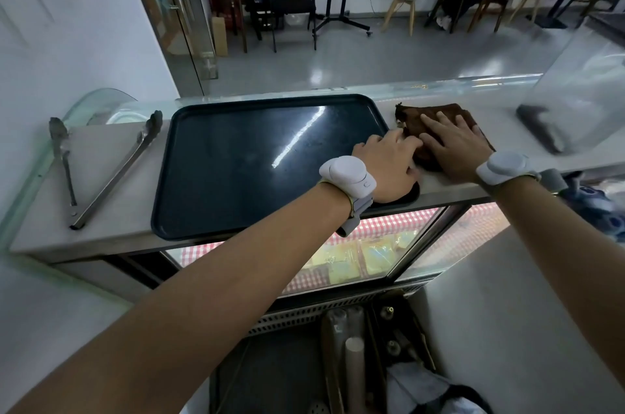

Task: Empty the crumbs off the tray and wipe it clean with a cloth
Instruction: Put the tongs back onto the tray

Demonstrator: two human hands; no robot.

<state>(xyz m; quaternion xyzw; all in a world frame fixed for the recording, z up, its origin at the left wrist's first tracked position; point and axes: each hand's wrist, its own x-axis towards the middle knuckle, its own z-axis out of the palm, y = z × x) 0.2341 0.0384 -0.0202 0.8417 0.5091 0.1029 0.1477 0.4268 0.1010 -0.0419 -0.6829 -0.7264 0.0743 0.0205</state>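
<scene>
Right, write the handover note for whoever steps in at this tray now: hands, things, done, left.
Left hand: resting over the tray's right edge, fingers touching the cloth, not gripping it.
Right hand: flat on the brown cloth, fingers spread.
Tray: dark, flat on the counter above the display case; no crumbs visible on it.
Cloth: on the counter just right of the tray, not on it.
Tongs: left of the tray, untouched.
Done: tray looks emptied.
Left: take up the cloth and wipe the tray.
</scene>
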